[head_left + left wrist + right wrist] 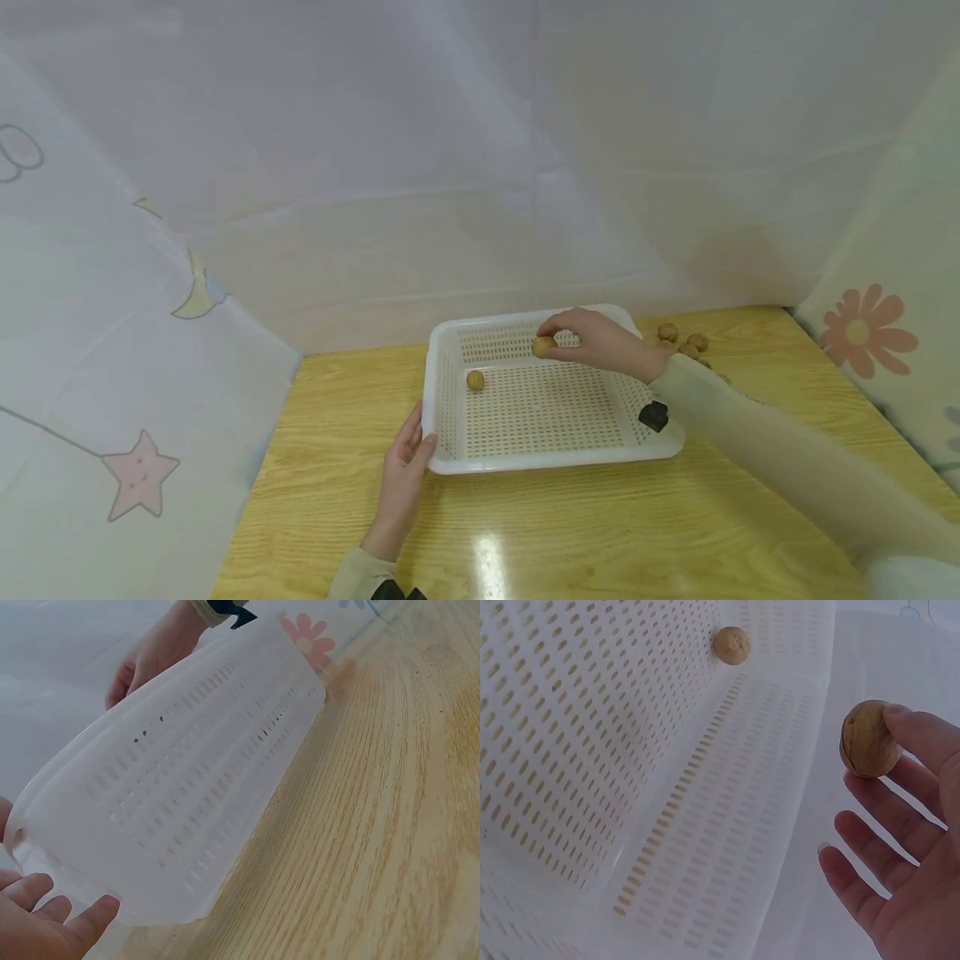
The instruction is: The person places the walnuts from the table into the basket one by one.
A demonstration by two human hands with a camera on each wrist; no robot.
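A white plastic basket (551,460) with slotted walls stands on the wooden table. My right hand (597,340) is over its far part and pinches a walnut (871,739) between thumb and fingers; the other fingers are spread apart. One more walnut (475,381) lies on the basket floor toward the left. At the near left corner my left hand (407,467) holds the basket, thumb on the rim and fingers along the outer wall. In the left wrist view, the fingertips (101,909) of that hand are beside the basket's end.
Several walnuts (688,348) lie on the table (337,433) to the right of the basket, partly hidden by the right forearm. A pale cloth backdrop (375,233) hangs behind the table's far edge, with printed side sheets at left and right.
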